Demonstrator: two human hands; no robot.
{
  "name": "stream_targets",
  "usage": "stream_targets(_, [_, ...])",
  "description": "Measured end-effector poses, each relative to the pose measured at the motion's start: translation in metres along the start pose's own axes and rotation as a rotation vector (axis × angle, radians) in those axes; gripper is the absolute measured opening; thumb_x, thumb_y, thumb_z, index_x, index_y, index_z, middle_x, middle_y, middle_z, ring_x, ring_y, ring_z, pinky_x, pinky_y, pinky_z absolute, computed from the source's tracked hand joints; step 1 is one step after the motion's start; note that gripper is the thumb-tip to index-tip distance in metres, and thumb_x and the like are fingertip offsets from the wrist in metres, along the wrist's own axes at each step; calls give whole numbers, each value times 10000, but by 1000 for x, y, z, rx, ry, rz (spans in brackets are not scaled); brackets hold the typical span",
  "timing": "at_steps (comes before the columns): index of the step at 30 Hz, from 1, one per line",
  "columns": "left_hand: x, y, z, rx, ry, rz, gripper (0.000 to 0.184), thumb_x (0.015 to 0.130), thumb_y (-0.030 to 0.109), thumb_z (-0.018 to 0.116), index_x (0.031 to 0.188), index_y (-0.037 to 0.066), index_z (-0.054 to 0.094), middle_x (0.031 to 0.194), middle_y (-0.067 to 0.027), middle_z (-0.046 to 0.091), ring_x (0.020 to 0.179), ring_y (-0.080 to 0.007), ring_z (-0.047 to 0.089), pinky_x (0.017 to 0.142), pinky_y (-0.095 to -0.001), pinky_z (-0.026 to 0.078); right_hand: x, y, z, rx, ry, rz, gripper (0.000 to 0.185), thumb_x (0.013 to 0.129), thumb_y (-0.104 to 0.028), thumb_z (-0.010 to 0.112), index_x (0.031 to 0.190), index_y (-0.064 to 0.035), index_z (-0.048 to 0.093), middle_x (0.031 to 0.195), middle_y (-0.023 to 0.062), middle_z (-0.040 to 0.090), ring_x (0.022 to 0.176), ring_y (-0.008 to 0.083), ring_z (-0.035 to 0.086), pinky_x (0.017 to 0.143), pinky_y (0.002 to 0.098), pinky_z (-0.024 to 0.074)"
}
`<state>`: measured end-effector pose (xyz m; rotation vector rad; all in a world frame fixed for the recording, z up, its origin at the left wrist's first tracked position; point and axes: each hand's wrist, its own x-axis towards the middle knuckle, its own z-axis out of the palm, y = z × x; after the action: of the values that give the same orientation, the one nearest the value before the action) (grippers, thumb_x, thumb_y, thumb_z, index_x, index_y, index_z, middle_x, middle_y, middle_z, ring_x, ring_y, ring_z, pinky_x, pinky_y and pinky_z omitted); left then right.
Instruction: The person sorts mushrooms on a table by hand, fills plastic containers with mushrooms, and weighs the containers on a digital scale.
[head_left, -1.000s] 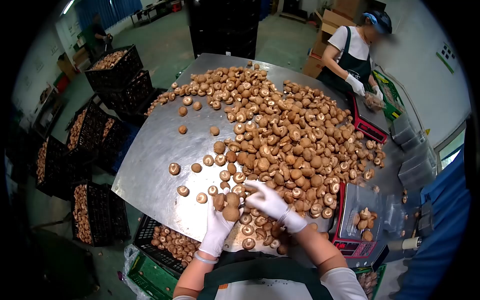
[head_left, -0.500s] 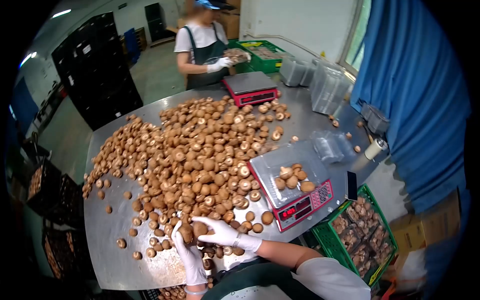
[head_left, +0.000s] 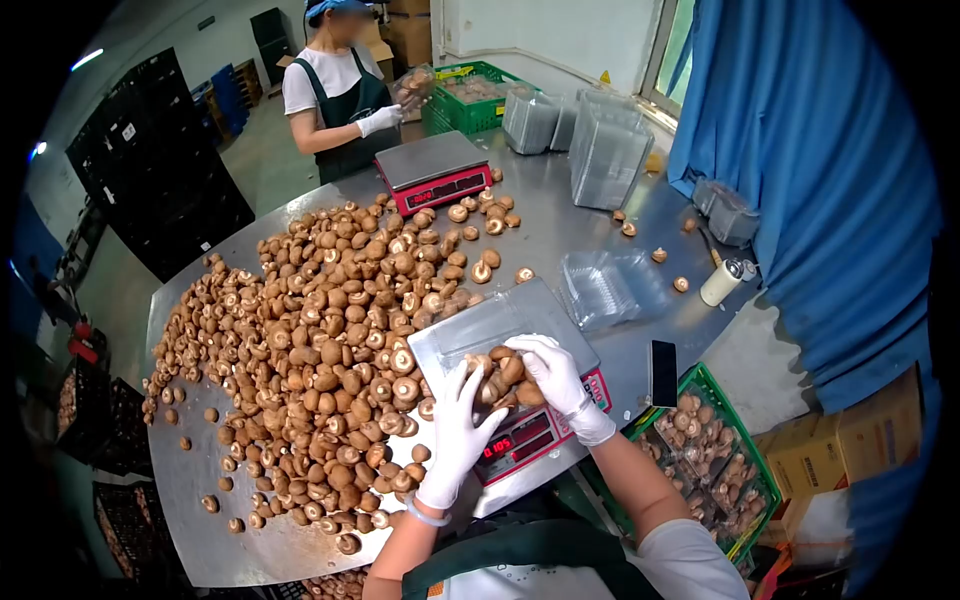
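My left hand (head_left: 455,430), in a white glove, is at the near left side of a red-and-grey weighing scale (head_left: 520,452). Its fingers are spread against a small heap of brown mushrooms (head_left: 497,382). From the other side my right hand (head_left: 555,375), also gloved, curves its fingers around the heap. The mushrooms lie between both hands, over a clear plastic container (head_left: 470,330) resting on the scale. My fingers hide part of the heap and the scale's keypad. Red digits glow on the scale's display.
A large mushroom pile (head_left: 320,350) covers the table's left and middle. Empty clear containers (head_left: 612,285), a phone (head_left: 662,373) and a white roll (head_left: 722,283) lie right. A green crate (head_left: 765,465) of packed mushrooms stands below. Across the table, a co-worker (head_left: 340,100) holds a pack beside another scale (head_left: 440,185).
Both my hands have moved right from the pile's near edge to the scale, and mushrooms are now between them there. The camera view has shifted. The co-worker's pack is raised higher.
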<state>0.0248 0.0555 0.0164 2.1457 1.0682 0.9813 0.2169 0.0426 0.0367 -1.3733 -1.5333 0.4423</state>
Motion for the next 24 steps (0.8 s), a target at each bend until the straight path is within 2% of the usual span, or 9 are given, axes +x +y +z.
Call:
stream_targets(5, [-28,-6,-9,61,223,-93,614,705,115,755,1257,27,501,1303,-171,481,1222,-333,438,1043,-418,330,1,32,-32,254,179,113,532,995,-445,308,1134,-14,588,1117,107,611,1103,197,542,972,346,389])
stream_targets(9, [-57,-30,-20,-78,424,-283,452,749,13,650,1189,21,547,1258,-134,534,1187,-274,485,1001,-364,380,8,53,-50,290,153,256,558,997,-464,269,1149,-29,584,1164,101,592,1117,179,530,947,347,407])
stream_targets(12, [-65,-18,-23,-169,461,-443,364,796,29,616,1157,23,572,1245,-133,545,1167,-257,500,988,-363,382,24,63,-45,329,77,253,472,994,-409,349,1141,-28,586,1162,91,593,1111,176,531,939,339,411])
stream_targets(14, [-67,-15,-22,-101,448,-421,323,800,56,635,1119,24,599,1235,-134,549,1172,-271,491,997,-373,371,35,54,-38,235,38,219,249,938,-232,528,1073,-52,635,1130,87,615,1063,167,551,903,291,420])
stream_targets(15, [-68,-11,-21,-76,436,-415,312,800,64,642,1107,25,608,1231,-136,550,1175,-277,487,1003,-377,365,36,49,-36,241,31,218,249,938,-232,528,1073,-52,635,1130,87,615,1063,167,551,903,291,420])
stream_targets(17, [-65,-3,-21,42,405,-362,276,778,69,658,1052,50,636,1231,-132,550,1196,-300,465,1016,-395,352,36,37,-32,117,-96,82,143,851,-155,627,972,-92,671,1148,101,609,1089,224,553,931,318,419])
stream_targets(18, [-61,0,-20,150,362,-291,259,768,48,654,1027,51,647,1244,-133,545,1208,-302,460,1018,-394,353,34,30,-29,11,-103,-91,103,801,-156,666,896,-122,685,1155,91,610,1140,287,518,975,369,396])
stream_targets(22, [-24,22,-9,283,137,-102,172,749,111,698,917,77,684,1303,-129,512,1283,-362,373,1045,-458,308,28,-4,-34,-375,-519,-359,170,796,-191,652,961,-160,679,1351,72,469,1325,349,327,1041,433,331])
stream_targets(24, [-6,28,2,368,-19,-58,182,759,199,701,897,81,686,1350,-128,465,1304,-376,332,1050,-505,277,30,-4,-32,-307,-491,-328,198,797,-191,651,990,-156,674,1340,73,480,1320,350,332,1044,434,328])
